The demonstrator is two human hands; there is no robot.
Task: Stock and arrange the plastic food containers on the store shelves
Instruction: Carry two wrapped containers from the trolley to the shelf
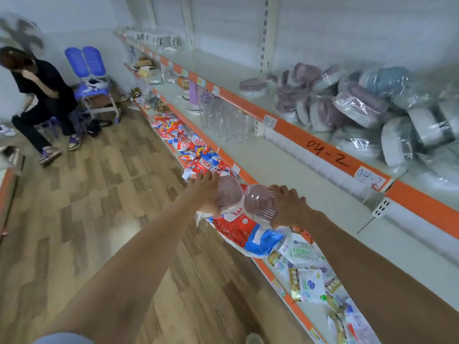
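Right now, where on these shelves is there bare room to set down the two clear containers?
The middle shelf lies bare between the clear jars and the divider, just beyond both hands. The upper shelf is open left of the bagged containers, crowded right. The bottom shelf is packed with packets.

Left hand (203, 192) gripping one clear domed container (227, 192), right hand (285, 207) gripping a second (259, 203), the two touching, held over red-white-blue bags (246, 232) on the lowest shelf. Above, wrapped lidded containers (360, 108) heaped behind an orange shelf edge (323, 145) marked, probably, "04-2". Seated person (39, 95) far left.
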